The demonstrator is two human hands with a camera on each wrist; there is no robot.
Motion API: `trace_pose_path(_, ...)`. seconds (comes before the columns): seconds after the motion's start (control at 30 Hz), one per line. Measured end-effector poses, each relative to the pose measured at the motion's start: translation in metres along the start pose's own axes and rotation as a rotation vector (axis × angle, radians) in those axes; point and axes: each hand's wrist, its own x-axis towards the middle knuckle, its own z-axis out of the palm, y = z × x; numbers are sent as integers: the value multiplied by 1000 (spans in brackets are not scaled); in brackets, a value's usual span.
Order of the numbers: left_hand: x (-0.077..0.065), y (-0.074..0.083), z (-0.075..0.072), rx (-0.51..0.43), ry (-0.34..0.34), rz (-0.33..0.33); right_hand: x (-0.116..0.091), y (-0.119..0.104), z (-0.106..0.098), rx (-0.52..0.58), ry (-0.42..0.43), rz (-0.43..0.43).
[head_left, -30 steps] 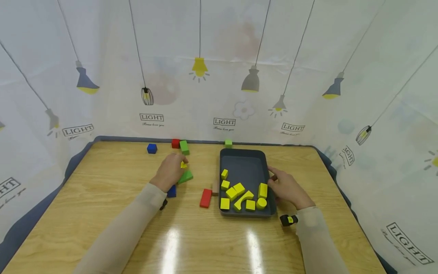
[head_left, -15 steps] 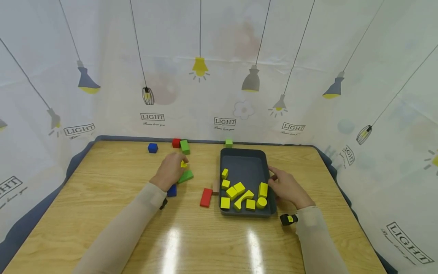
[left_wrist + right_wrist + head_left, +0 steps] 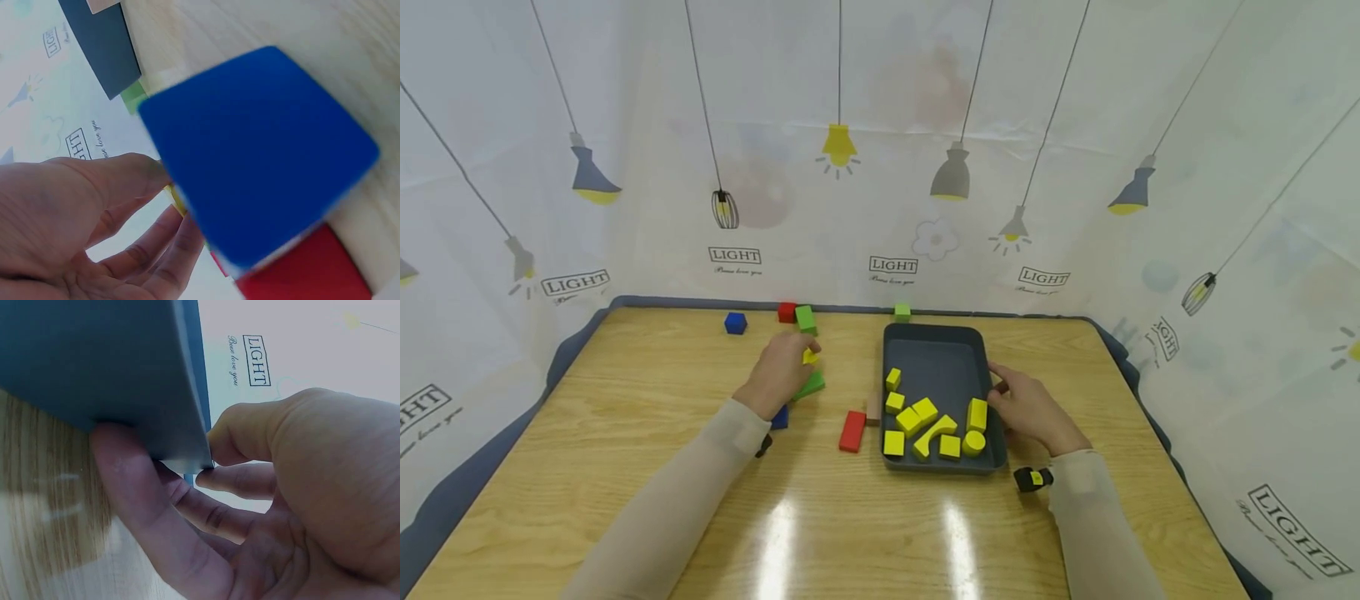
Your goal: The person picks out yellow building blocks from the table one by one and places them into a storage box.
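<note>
My left hand point(image 3: 777, 373) pinches a small yellow block point(image 3: 810, 356) between thumb and fingers, left of the tray. Most of that block is hidden; in the left wrist view a large blue block point(image 3: 256, 156) covers it. A green block point(image 3: 811, 385) lies just below the fingers, and the blue block shows partly beside the wrist. My right hand point(image 3: 1032, 410) grips the right side wall of the dark grey tray point(image 3: 936, 358), with the thumb at the rim and fingers underneath in the right wrist view. Several yellow blocks point(image 3: 908, 421) lie in the tray's near half.
A red block point(image 3: 852, 432) and a brown block point(image 3: 872, 408) lie left of the tray. Along the table's back edge stand a blue block point(image 3: 735, 323), a red block point(image 3: 787, 312) and two green blocks point(image 3: 806, 320). A printed curtain point(image 3: 820, 233) surrounds the table.
My left hand has moved slightly up and to the right with the yellow block, more of which now shows. The right hand and the tray stay in place.
</note>
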Motion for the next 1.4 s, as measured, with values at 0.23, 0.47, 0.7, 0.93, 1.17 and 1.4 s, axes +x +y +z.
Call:
trace_pose_path(0.23, 2, 6, 0, -11, 22, 38, 1, -1, 0, -2, -2, 4)
trace_pose_path(0.47, 5, 17, 2, -35, 14, 52, 0, -2, -1, 8, -4, 15)
trace_pose_path(0.7, 8, 36, 7, -1, -5, 41, 1, -1, 0, -7, 2, 3)
trace_pose_path(0.93, 10, 55, 11, -27, -20, 48, 1, -2, 1, -2, 2, 0)
trace_pose_path(1.17, 11, 77, 16, -40, -10, 107, 1, -1, 1, 35, -11, 18)
trace_pose_path(1.4, 12, 103, 24, -77, -34, 123, -2, -3, 0, 45, -10, 13)
